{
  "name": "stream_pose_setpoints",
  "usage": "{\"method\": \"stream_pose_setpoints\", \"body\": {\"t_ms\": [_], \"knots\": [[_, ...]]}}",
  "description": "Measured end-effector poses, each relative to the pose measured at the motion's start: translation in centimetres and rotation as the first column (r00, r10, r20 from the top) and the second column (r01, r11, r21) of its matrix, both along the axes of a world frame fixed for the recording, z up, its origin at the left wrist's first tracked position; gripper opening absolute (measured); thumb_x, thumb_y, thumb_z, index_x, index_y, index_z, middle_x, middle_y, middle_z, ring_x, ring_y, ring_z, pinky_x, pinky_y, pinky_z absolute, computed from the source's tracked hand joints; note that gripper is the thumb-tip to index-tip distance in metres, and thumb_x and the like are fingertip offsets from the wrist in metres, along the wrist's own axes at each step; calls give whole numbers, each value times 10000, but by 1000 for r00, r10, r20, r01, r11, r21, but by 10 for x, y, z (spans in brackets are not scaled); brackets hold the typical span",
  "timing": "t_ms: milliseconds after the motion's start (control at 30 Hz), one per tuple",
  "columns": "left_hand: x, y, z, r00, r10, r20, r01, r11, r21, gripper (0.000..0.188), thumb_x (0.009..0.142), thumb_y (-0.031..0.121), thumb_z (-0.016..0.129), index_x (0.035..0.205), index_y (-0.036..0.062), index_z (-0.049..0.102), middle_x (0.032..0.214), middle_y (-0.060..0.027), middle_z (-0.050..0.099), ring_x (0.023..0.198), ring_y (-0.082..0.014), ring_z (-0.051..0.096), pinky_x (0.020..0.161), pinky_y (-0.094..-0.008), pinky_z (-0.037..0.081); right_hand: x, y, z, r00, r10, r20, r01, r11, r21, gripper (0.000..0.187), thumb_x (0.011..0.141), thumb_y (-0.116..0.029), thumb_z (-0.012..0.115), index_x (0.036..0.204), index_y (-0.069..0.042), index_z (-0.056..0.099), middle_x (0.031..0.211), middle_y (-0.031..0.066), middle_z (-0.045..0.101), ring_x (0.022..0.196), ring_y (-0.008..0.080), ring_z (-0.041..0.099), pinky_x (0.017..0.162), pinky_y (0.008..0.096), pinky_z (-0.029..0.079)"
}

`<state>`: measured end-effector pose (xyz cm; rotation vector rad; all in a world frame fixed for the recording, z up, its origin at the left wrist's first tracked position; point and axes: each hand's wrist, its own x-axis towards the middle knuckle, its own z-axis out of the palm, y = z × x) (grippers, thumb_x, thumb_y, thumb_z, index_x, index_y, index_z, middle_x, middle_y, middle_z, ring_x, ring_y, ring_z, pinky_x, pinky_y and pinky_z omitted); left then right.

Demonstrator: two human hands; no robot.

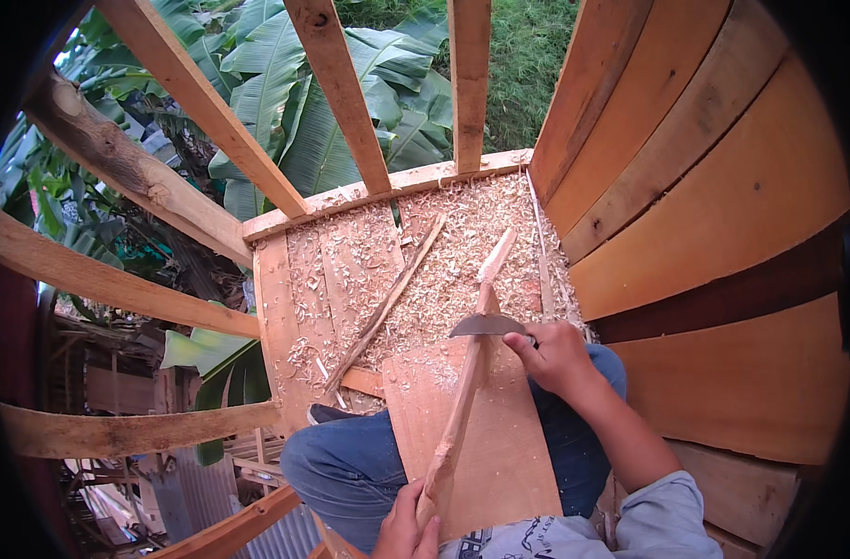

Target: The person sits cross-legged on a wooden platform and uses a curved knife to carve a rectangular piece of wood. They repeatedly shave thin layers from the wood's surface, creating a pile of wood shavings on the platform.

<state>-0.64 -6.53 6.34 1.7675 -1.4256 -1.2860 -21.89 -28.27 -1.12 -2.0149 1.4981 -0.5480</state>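
Observation:
My left hand (406, 526) grips the near end of a long wooden stick (464, 391), which slants up and away from me over a flat board (499, 447) lying across my lap. My right hand (555, 354) is closed on the handle of a curved knife (485, 325). Its blade lies across the stick near the far, split end. I sit in blue jeans with a light blue sleeve on my right arm.
Wood shavings (443, 270) cover the plank floor ahead, with a thin stick (387, 303) lying among them. A plank wall (723, 233) rises on the right. Slanted wooden rails (341, 93) stand in front and to the left, with banana leaves (285, 102) beyond.

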Motion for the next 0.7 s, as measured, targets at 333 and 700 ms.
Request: {"method": "stream_pose_setpoints", "body": {"t_ms": [333,700], "knots": [[-1,-1,2,1000,13,-20,-13,1000,11,456,873,21,512,1313,-16,397,1089,-269,554,1054,-433,570,912,-400,442,-1,-2,-8,996,-54,-64,44,988,-145,604,869,-597,567,627,-47,624,531,148,571,509,328,619,488,404,490],[-1,-4,4,998,31,-47,-31,1000,-1,455,872,11,509,1311,-18,395,1112,-255,539,1084,-408,556,932,-392,426,9,15,-8,996,87,34,-85,994,-61,547,899,-532,576,714,-26,670,555,183,585,550,356,631,518,436,500]]}}
